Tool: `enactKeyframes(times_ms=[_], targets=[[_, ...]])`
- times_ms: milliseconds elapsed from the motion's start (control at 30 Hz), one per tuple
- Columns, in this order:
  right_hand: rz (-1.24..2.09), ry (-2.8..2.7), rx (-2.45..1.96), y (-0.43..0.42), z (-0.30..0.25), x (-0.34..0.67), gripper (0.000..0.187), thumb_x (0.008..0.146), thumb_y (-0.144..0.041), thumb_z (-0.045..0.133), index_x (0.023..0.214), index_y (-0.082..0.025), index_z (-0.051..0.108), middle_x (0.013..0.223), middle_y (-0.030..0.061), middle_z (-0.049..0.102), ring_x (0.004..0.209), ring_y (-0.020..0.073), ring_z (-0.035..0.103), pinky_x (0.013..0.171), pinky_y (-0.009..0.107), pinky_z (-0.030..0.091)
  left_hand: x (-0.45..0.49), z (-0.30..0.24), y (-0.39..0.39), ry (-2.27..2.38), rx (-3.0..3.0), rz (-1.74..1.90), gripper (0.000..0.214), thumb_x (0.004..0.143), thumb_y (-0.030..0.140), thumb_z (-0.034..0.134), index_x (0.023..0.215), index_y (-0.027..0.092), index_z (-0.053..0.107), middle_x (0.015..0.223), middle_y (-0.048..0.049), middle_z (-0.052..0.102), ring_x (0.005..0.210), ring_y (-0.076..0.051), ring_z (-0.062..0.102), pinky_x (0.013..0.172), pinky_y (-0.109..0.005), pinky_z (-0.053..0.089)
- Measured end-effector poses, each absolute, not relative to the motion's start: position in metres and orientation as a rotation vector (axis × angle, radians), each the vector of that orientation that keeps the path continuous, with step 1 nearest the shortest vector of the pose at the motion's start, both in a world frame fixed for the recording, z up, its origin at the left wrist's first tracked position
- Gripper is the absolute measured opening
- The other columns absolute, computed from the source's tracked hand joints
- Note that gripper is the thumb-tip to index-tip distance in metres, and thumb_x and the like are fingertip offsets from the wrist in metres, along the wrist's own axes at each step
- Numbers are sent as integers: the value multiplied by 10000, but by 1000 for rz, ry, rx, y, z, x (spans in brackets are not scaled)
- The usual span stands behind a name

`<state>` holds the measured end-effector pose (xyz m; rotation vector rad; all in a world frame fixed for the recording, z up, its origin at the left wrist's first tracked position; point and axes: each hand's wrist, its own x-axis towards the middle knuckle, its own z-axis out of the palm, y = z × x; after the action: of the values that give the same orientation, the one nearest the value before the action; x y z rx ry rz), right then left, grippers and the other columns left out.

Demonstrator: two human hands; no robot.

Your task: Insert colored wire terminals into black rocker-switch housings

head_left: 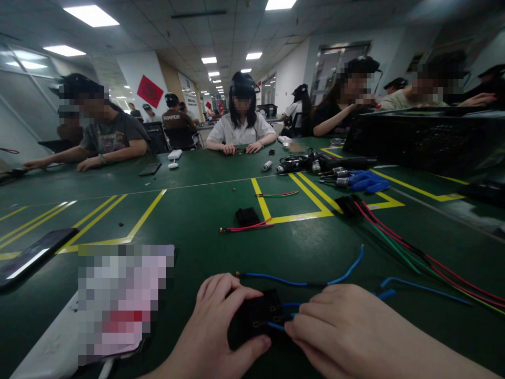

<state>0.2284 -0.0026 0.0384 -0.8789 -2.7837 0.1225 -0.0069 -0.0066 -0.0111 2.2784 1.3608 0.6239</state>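
The black block point(262, 310) sits at the near middle of the worktop point(189, 237), between the person's two hands. The left hand point(226, 321) clasps it from the side, fingers bent over its far edge and thumb along the near one. The right hand point(339, 323) has its fingers closed on the blue wires point(291, 305) that run out of the block's face; their far ends are partly covered by the hand.

As for progress, at least two wires appear to be in the block, so the joining looks partly done. How firmly they sit cannot be told — the slots are too small and dark. A loose blue wire point(276, 277) lies just beyond the hands with both ends free, and seems not to be joined to anything. Farther ahead, a smaller black block point(247, 216) rests beside red wires point(244, 228), apart from the hands.

The worktop's near edge is out of view. Open surface lies ahead of the left hand, up to the yellow tape point(302, 217), and a narrower strip separates that hand from the white box point(47, 337). The right side is tighter — a red and green cable bundle point(414, 250) sweeps across there, above another blue strand point(430, 291).
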Motion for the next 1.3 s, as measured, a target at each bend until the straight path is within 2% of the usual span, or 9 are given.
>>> enactKeyframes(times_ms=[233,633,1000,1300], targets=[[229,-2809,-987,0,38,223,146,816,-77,630,811,-217,668,775,-32,732,646,150,685,586,269,460,-6,-6,-5,1368,2256,594,474,707,141,743,1137,313,640,1109,-39,619,1128,-327,530,980,-563,421],[115,-2774,-846,-4,44,228,155,843,-48,600,845,-192,659,771,-22,700,635,142,630,567,301,393,-5,-8,-5,1372,2249,599,490,700,132,736,1144,314,639,1113,-39,606,1139,-331,519,990,-559,414],[312,-2860,-986,1,41,224,138,839,-77,634,810,-209,662,741,-47,703,627,148,662,553,293,409,-7,-11,-5,1361,2261,617,485,707,156,738,1155,317,640,1115,-42,602,1134,-335,523,985,-571,413],[310,-2846,-963,0,41,223,139,841,-67,609,831,-201,645,767,-33,706,632,140,649,545,281,390,-6,-7,-6,1368,2243,572,475,711,152,732,1150,308,640,1118,-50,601,1152,-342,512,997,-583,390]])
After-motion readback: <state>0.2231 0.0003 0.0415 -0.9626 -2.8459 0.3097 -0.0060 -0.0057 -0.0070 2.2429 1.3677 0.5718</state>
